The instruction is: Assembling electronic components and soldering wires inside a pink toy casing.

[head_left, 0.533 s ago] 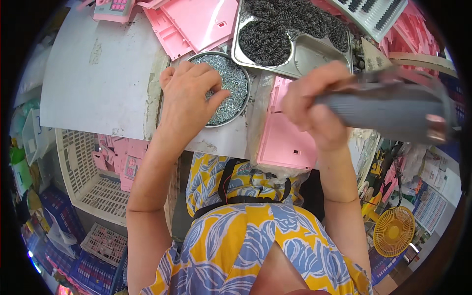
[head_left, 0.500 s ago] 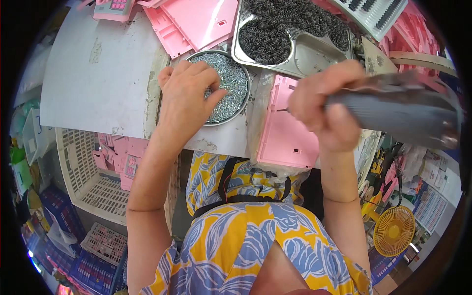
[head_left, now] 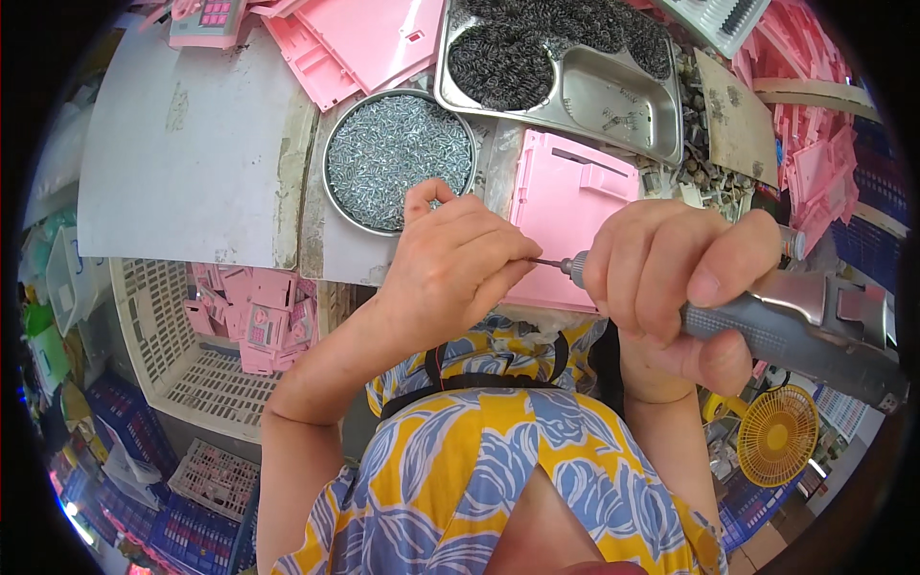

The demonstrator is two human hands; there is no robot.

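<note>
My right hand (head_left: 671, 278) has a clenched grip round 1 grey electric screwdriver (head_left: 795, 331), ribbed handle, thin metal bit (head_left: 548, 262) pointing left; my left hand (head_left: 455, 264) is pinched shut w/ fingertips right at the bit's tip, too small to tell what's btwn them. Both hang just above the table (head_left: 192, 153) edge, in front of 1 flat pink plastic panel (head_left: 565, 216). Counted: 1 round metal dish (head_left: 398, 158) heaped w/ small shiny screws, 1 steel compartment tray (head_left: 565, 72) w/ dark coiled springs, 1 white lattice basket (head_left: 182, 335) of pink parts lower left, 1 yellow fan (head_left: 778, 436) lower right. Vs half a sec ago: left hand was over the screw dish, now it's pulled back to the bit; screwdriver sits lower, nearer my body.
</note>
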